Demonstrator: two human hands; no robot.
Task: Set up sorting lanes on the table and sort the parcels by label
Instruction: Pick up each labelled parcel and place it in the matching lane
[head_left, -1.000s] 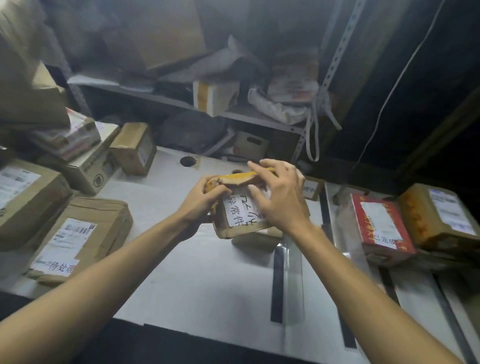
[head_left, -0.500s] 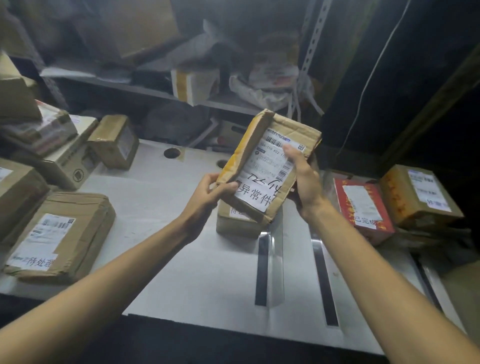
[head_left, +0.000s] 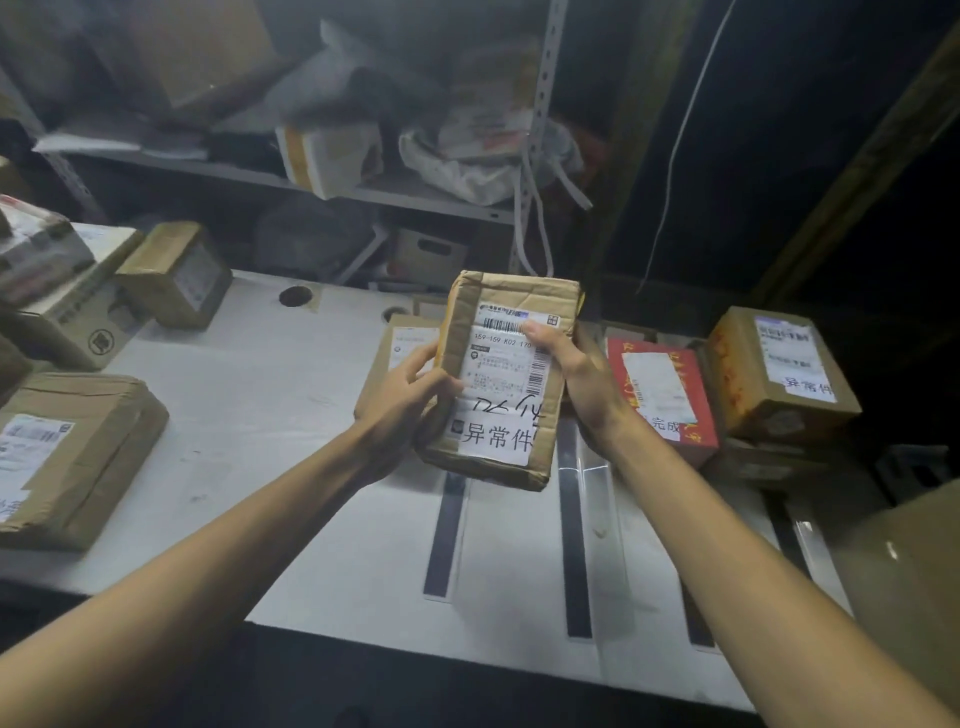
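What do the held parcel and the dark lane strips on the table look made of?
Parcel: brown cardboard, matte, creased and dented, with white paper labels. Strips: probably black tape, flat on the table, with shiny clear film beside; material uncertain.

Dim scene, lit from near my head. The white table (head_left: 249, 426) and the parcel (head_left: 498, 447) I hold are brightest; the shelf (head_left: 415, 200) behind is hazy and soft. The right side falls to black. Wide-angle bending curves the edges; the glossy strips (head_left: 577, 545) catch glare.
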